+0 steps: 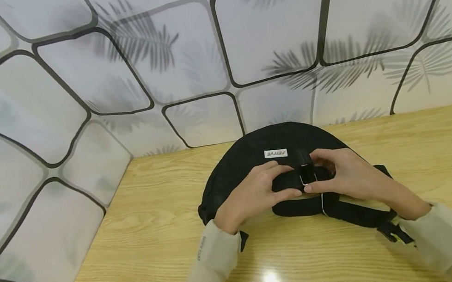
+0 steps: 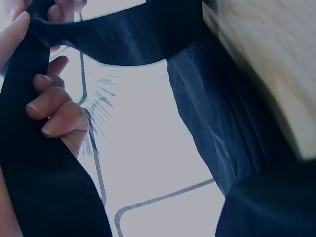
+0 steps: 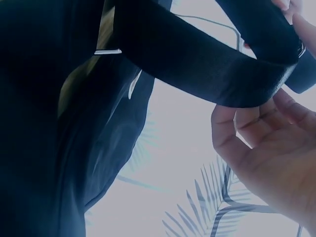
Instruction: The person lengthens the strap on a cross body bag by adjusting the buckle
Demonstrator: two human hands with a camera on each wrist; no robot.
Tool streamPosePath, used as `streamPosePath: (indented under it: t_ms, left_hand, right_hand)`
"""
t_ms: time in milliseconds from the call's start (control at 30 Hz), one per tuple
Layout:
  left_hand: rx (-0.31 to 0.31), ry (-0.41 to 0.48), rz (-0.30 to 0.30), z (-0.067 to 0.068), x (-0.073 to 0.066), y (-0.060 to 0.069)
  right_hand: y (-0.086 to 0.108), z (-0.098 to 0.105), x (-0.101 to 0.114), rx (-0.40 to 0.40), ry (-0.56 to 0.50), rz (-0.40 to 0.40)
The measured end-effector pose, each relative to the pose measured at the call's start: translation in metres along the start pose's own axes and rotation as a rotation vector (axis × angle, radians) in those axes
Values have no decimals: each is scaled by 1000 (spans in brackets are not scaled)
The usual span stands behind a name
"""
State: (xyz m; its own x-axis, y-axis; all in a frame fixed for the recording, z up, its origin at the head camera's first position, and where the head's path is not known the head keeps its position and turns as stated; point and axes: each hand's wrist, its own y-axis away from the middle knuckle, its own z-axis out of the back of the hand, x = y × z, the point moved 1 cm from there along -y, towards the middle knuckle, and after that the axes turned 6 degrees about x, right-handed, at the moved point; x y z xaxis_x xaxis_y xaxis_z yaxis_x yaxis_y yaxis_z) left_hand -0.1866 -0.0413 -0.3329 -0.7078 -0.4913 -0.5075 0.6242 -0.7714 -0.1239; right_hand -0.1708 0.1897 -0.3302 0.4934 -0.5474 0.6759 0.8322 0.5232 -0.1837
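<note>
A black half-moon bag with a white label lies on the table. Its wide black strap is looped in front of it, raised between both hands. My left hand grips the strap from the left; in the left wrist view its curled fingers lie round the webbing. From the right, my right hand pinches the strap beside a metal slide buckle. The right wrist view shows the strap bending over the right fingers. Part of the buckle is hidden by webbing.
The strap's tail runs right to a black plastic clip near the right sleeve. A short black strap end shows beside the left cuff. Patterned panels stand behind and left of the wooden table.
</note>
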Motion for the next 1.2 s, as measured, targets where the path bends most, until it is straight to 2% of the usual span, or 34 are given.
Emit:
streamPosePath:
  t_ms: [267,467,667,1000,1200]
  left_hand:
    - [-35,-15,-22,7,9,10]
    - [-40,-36,-6,12,13,17]
    - [-50,-52,-16,14,15,21]
    - [-36,-36,-8,16,19,26]
    - [-51,-40,8,19,23,33]
  right_hand:
    - [3,6,-7,-24,31,33]
    - [6,8,-12,-14,55,2]
    - [10,10,-14,-18,57,-3]
    - [18,12,-24,-18,49,-18]
    - [22,12,-29,-27,38,-20]
